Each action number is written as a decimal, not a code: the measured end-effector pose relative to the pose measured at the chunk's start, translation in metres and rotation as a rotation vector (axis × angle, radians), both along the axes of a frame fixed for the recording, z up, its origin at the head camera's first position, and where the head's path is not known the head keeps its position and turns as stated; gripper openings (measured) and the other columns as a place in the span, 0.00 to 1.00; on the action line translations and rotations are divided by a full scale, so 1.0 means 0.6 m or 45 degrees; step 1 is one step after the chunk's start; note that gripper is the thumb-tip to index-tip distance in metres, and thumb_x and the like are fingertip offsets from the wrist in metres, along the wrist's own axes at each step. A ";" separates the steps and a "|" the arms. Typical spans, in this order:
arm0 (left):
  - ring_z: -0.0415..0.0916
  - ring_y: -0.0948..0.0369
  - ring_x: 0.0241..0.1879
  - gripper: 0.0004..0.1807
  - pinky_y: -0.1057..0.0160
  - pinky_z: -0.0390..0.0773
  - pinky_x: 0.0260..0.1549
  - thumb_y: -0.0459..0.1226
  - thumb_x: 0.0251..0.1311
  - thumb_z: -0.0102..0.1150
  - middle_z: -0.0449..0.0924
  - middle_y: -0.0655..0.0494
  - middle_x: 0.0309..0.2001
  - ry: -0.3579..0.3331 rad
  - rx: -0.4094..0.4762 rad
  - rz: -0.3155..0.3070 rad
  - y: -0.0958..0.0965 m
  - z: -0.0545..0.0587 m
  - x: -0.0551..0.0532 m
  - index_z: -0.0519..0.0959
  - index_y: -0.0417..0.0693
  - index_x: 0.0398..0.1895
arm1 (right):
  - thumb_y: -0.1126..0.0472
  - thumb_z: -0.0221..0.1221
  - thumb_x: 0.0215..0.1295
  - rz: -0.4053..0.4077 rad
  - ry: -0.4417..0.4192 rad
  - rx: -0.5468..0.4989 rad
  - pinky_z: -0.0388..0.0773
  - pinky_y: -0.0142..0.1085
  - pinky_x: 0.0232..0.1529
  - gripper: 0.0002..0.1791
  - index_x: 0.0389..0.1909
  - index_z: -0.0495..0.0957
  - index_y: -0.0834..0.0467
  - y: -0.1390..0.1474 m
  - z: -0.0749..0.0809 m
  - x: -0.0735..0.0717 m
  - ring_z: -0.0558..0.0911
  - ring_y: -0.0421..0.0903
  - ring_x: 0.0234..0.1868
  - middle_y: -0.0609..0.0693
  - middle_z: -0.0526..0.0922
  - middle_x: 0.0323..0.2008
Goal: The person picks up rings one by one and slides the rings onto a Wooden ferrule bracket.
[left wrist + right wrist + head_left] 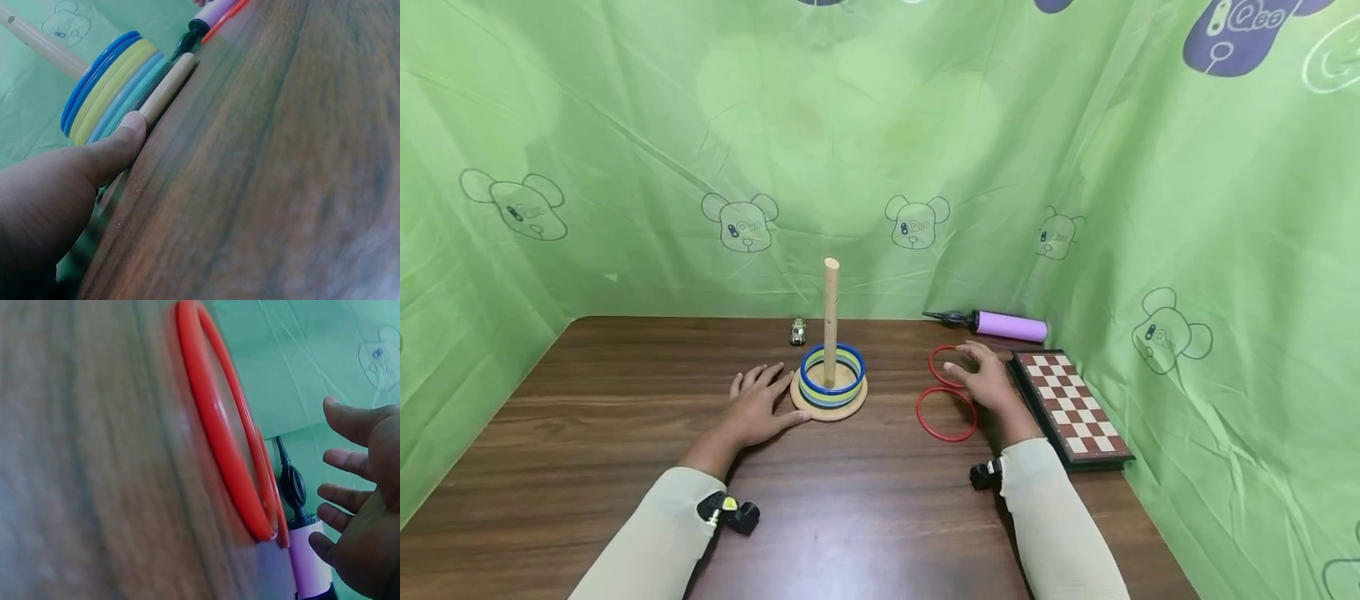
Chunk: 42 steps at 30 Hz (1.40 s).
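A wooden ring-toss stand with an upright peg (831, 321) and a round base (827, 415) stands mid-table. Stacked around the peg are several rings, with blue rings (100, 81) on top, then yellow, light blue, green and a dark one. My left hand (757, 412) lies beside the stand, fingers spread, its thumb touching the base's edge. On the right, two red rings lie flat: a nearer red ring (919, 414) and a farther red ring (932, 360). Over the farther one hovers my right hand (988, 382), palm down, fingers apart and holding nothing in the right wrist view.
A folding chessboard (1071, 404) lies at the table's right edge, close to my right forearm. Behind the rings is a purple hand pump (1011, 326) with a black nozzle. A small toy car (798, 332) sits behind the stand. Green printed cloth (850, 150) surrounds the table.
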<state>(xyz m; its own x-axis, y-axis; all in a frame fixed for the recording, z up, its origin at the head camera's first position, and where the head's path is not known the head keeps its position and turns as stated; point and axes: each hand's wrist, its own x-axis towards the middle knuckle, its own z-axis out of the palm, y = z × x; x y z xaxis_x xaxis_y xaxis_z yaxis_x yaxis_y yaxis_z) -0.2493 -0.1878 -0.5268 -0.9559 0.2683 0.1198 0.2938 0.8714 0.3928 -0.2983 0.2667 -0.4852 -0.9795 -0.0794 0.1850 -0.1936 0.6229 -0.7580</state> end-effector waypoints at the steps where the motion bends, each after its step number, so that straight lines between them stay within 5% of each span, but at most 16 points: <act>1: 0.51 0.33 0.85 0.55 0.19 0.42 0.78 0.72 0.64 0.65 0.61 0.38 0.85 -0.003 0.003 0.002 0.000 0.001 0.001 0.69 0.48 0.83 | 0.57 0.70 0.75 -0.002 0.000 -0.013 0.66 0.61 0.82 0.31 0.70 0.77 0.70 0.003 -0.004 -0.001 0.71 0.69 0.80 0.71 0.68 0.79; 9: 0.52 0.32 0.84 0.55 0.19 0.43 0.78 0.73 0.64 0.64 0.62 0.37 0.85 0.008 0.001 -0.015 0.003 0.002 0.003 0.70 0.47 0.83 | 0.60 0.71 0.74 -0.047 0.047 -0.119 0.58 0.59 0.85 0.28 0.69 0.79 0.70 0.026 -0.037 -0.001 0.62 0.66 0.84 0.68 0.67 0.81; 20: 0.51 0.32 0.85 0.54 0.19 0.42 0.78 0.72 0.64 0.65 0.61 0.38 0.85 0.002 0.015 0.005 0.000 0.004 0.006 0.70 0.47 0.83 | 0.61 0.68 0.76 -0.012 0.051 -0.020 0.57 0.63 0.85 0.27 0.71 0.79 0.67 0.033 -0.054 -0.010 0.61 0.68 0.85 0.68 0.66 0.82; 42: 0.52 0.32 0.84 0.54 0.19 0.43 0.78 0.71 0.64 0.67 0.62 0.36 0.84 0.024 0.029 -0.006 0.002 0.001 0.001 0.70 0.46 0.82 | 0.62 0.68 0.76 0.073 -0.173 0.125 0.53 0.65 0.86 0.33 0.79 0.72 0.60 0.052 -0.043 -0.015 0.54 0.71 0.87 0.68 0.55 0.87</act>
